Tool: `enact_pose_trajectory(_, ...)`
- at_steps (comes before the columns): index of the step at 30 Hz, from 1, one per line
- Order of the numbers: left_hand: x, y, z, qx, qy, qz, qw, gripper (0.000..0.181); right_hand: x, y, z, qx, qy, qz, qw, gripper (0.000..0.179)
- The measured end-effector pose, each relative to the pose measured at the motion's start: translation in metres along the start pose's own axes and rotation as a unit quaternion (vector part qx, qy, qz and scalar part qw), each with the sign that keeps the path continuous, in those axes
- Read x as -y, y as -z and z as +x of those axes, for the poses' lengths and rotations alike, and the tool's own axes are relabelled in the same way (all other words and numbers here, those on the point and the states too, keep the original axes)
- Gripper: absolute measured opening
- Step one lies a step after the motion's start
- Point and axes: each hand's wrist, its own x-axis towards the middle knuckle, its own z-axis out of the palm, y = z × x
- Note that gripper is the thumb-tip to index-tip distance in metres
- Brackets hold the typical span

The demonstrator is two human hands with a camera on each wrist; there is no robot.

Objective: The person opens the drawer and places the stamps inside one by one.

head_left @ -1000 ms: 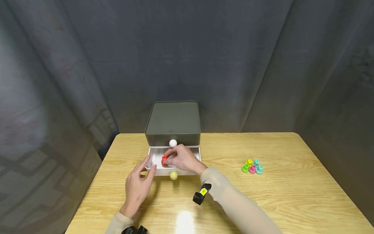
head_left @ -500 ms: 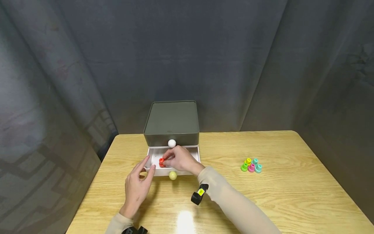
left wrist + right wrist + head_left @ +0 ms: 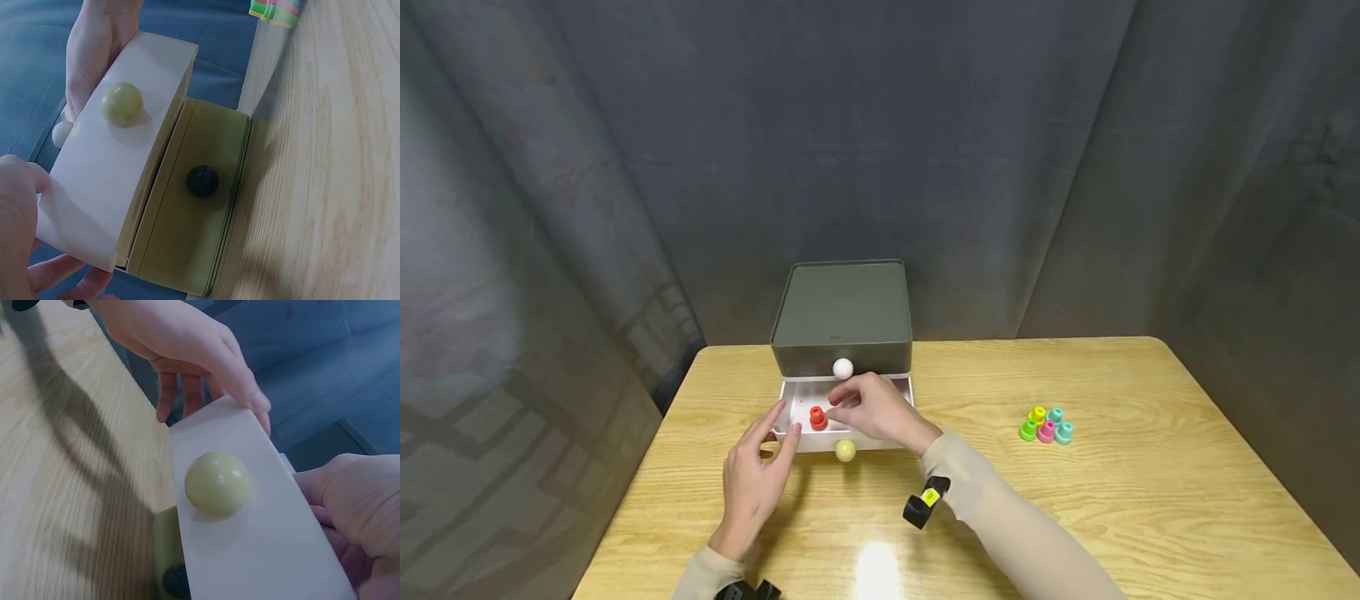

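Note:
A small red flared peg [image 3: 817,419] with a ringed top stands in the left part of a pulled-out white drawer [image 3: 811,442]. My right hand [image 3: 880,410] hovers over the drawer just right of the peg, its thumb and forefinger slightly parted with nothing between them. My left hand [image 3: 756,477] holds the drawer's front left corner, thumb at the front rim and fingers along the side. In the right wrist view, the left hand [image 3: 187,347] shows at that corner. The drawer front bears a pale yellow ball knob [image 3: 846,451]. The peg is hidden in both wrist views.
The dark grey cabinet [image 3: 842,304] stands at the back of the wooden table [image 3: 1135,483], with a white knob [image 3: 843,368] on its upper drawer. Several similar yellow, green, pink and teal pegs [image 3: 1047,431] cluster to the right. The left wrist view shows a dark knob [image 3: 202,181] below.
My right thumb and forefinger have let go of the red peg and drawn slightly right of it. The peg stays in the drawer. My left hand keeps its place at the corner.

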Motion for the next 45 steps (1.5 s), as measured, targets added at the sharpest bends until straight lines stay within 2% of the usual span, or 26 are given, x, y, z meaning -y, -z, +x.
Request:
enact_pose_trajectory(7,-0.001,-0.001,-0.002,0.000,-0.001,-0.001,1.0000,0.043,-0.001,0.014,-0.014,-0.022,0.011,0.041,0.9989,0.018)
enact_pose_trajectory(20,-0.001,0.000,-0.001,-0.005,0.000,0.000,1.0000,0.044,-0.002,0.034,-0.033,-0.093,0.015,0.067,0.9932,0.016)
enact_pose_trajectory(28,-0.001,0.000,-0.001,-0.006,-0.004,-0.002,1.0000,0.043,-0.017,0.042,-0.048,-0.160,0.007,0.093,0.9827,0.010)
enact_pose_trajectory(38,0.000,-0.002,0.001,-0.009,-0.008,0.000,0.9999,0.043,-0.038,0.053,-0.066,-0.238,0.013,0.102,0.9658,0.016)
enact_pose_trajectory(45,0.000,-0.002,0.000,-0.010,-0.008,-0.003,0.9999,0.043,-0.056,0.059,-0.079,-0.258,-0.032,0.106,0.9597,0.018)
